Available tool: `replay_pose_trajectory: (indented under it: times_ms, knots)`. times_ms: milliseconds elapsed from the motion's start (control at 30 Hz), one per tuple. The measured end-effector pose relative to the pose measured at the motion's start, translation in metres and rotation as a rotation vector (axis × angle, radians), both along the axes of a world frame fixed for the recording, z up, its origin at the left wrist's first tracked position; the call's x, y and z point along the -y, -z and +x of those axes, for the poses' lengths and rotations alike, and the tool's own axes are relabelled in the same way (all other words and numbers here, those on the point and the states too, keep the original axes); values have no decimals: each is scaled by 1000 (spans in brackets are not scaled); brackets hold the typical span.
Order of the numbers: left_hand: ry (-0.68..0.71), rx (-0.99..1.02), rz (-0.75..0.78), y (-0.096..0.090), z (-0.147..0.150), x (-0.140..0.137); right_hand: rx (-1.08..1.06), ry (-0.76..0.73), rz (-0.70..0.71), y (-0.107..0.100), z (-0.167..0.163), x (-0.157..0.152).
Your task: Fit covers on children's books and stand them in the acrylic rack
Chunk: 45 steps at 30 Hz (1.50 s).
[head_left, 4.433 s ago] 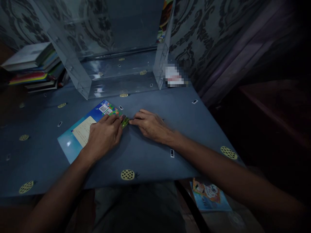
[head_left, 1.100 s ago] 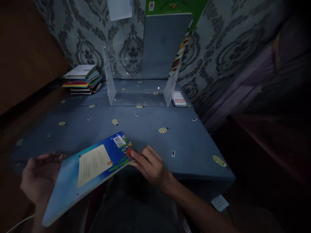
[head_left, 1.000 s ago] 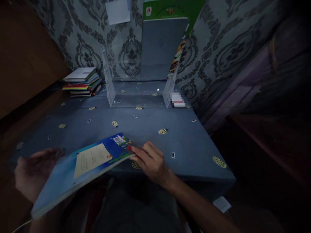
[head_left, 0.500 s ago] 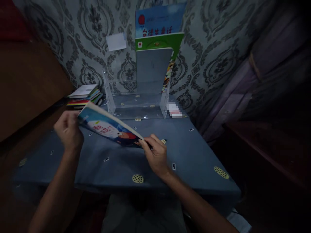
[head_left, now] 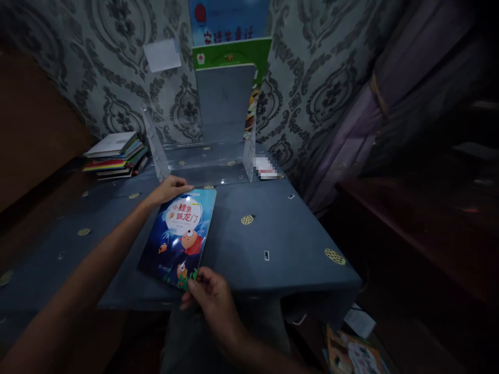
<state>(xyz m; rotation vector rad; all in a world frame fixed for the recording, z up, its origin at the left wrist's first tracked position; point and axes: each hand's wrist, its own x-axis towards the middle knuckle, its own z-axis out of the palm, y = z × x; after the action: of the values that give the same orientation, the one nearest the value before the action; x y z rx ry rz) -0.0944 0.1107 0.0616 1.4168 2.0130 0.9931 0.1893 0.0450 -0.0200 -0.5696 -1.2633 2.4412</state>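
Observation:
A blue picture book (head_left: 181, 236) with red Chinese characters and orange fish on its cover faces up at me, tilted over the front of the table. My left hand (head_left: 173, 189) grips its top edge, with the fingers partly hidden behind it. At the lower right corner my right hand (head_left: 212, 296) pinches the book between thumb and fingers. Just beyond the book stands a clear acrylic book rack (head_left: 195, 174). Toward its rear right, a green-topped book (head_left: 230, 53) leans in front of a taller blue book (head_left: 230, 21).
A stack of books (head_left: 117, 153) lies at the table's back left. Right of the rack is a small blurred white item (head_left: 267, 167). The blue tablecloth (head_left: 288, 249) hangs over the front edge. A purple curtain (head_left: 351, 124) hangs at right; more books (head_left: 354, 353) lie low at lower right.
The book has turned from a slanted, nearly edge-on pose to upright with its cover toward me. My left hand moved to its top, my right hand down to the lower corner. The view shifted right.

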Motion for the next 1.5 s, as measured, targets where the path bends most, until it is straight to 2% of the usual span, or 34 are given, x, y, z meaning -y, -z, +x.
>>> replay_pose_trajectory:
  times_ms: [100, 233, 400, 467, 600, 700, 800, 900, 1000, 1200, 1267, 1300, 1333, 1467, 1500]
  knots:
    - [60, -3, -53, 16, 5, -10, 13, -18, -80, 6, -4, 11]
    - [108, -61, -87, 27, 3, -21, 26, -55, -208, 3, -14, 19]
    - [110, -242, -71, 30, 1, -25, 16, -111, -287, -3, -34, 20]
    - [113, -391, -59, 28, 5, -19, 55, -124, -333, -4, -42, 18]
    - [225, -691, -134, 26, 22, 19, 105, -150, -420, -6, -49, 12]
    - [251, -676, -169, 31, 40, 68, 104, -143, -460, -8, -50, 9]
    - [166, -653, -203, 42, 54, 117, 108, -142, -487, -10, -48, 8]
    - [129, -655, -218, 53, 60, 151, 127, -152, -506, -12, -45, 7]
    - [148, -671, -225, 59, 62, 165, 122, -175, -507, -12, -38, 4]
    - [185, -759, -190, 67, 65, 169, 135, -310, -447, -8, -10, -16]
    - [184, -783, -199, 68, 67, 169, 149, -352, -328, -9, -1, -27]
    - [181, -791, -209, 68, 68, 169, 156, -365, -201, -11, 3, -34]
    - [179, -799, -222, 68, 69, 169, 158, -367, -13, -14, 6, -40]
    - [194, -832, -276, 62, 69, 167, 47, -344, 1045, -34, 4, -63]
    - [197, -841, -288, 61, 69, 166, -8, -362, 1272, -37, 1, -66]
